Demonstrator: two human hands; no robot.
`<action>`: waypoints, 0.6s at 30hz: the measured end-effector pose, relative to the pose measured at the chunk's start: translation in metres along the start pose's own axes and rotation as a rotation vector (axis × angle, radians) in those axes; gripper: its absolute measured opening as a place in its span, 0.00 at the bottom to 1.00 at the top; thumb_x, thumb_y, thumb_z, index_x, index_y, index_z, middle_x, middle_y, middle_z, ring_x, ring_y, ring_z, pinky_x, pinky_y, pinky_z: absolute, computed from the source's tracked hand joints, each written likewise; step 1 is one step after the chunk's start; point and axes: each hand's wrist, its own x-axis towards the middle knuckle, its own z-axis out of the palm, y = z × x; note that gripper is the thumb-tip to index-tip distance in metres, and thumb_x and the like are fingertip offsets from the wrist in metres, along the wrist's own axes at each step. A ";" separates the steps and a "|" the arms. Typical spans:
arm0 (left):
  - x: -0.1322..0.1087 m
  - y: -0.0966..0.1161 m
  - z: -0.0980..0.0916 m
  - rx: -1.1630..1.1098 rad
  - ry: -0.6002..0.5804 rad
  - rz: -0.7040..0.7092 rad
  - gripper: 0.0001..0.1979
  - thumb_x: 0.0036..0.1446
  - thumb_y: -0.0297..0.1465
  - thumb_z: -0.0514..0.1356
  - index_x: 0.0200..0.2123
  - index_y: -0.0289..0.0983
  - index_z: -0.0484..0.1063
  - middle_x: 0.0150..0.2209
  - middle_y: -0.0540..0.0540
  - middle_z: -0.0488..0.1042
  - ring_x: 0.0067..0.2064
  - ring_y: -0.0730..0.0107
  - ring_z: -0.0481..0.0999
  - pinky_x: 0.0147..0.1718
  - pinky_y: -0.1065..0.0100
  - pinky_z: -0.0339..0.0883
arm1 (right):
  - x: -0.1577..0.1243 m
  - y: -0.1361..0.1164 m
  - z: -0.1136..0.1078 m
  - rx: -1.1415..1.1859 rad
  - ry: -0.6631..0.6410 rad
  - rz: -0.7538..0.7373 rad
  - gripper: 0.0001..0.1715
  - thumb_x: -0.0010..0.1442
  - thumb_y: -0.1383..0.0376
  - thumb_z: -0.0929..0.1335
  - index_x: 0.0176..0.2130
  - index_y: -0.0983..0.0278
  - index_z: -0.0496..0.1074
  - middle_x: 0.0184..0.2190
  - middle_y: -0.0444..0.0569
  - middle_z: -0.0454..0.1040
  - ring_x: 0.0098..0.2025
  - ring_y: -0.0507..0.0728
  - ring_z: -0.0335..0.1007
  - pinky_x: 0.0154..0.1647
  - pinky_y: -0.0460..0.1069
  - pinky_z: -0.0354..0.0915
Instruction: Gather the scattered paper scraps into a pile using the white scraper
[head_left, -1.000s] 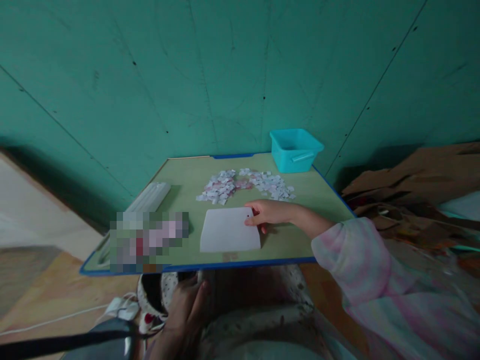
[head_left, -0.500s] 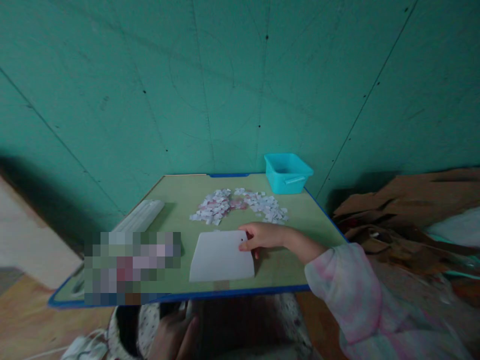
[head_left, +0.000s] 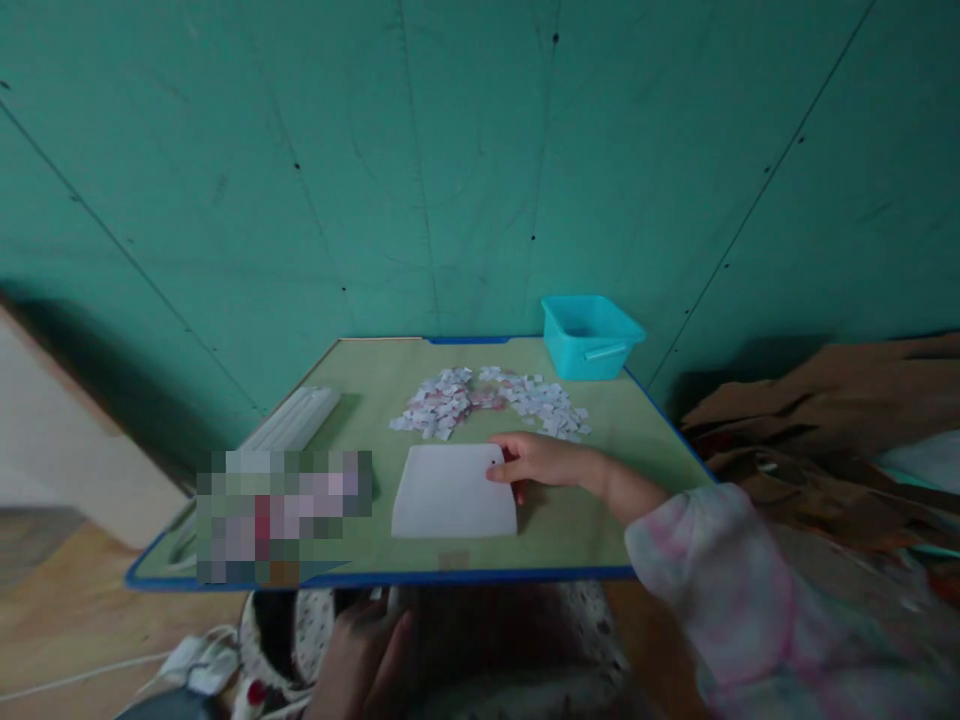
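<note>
My right hand [head_left: 536,460] pinches the upper right corner of a white sheet [head_left: 454,492], thumb on top beside a small dark dot. The sheet is near the front of the green table. Below the table's front edge, my left hand [head_left: 364,655] is low in the view, its fingers closed near a small dark object that I cannot make out. Behind the sheet lie a heap of small white and pinkish paper pieces [head_left: 442,400] and a second heap [head_left: 551,405], joined by a thin strip of pieces.
A turquoise basket [head_left: 592,345] stands at the table's back right corner. Long white strips [head_left: 296,418] lie at the left, behind a pixelated patch. Brown cardboard [head_left: 840,390] is piled right of the table. A green wall rises behind, and a white cable [head_left: 90,678] runs along the floor.
The view has shifted slightly, so the table appears a little higher and further right. The sheet's near edge looks slightly raised; my right hand still holds its corner.
</note>
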 end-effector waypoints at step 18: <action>0.008 -0.006 -0.002 -0.165 -0.060 0.024 0.33 0.72 0.38 0.39 0.32 0.32 0.80 0.19 0.46 0.74 0.20 0.64 0.76 0.21 0.67 0.66 | -0.003 -0.003 0.010 -0.139 0.008 -0.012 0.23 0.51 0.53 0.76 0.38 0.65 0.67 0.31 0.43 0.73 0.29 0.49 0.69 0.26 0.44 0.65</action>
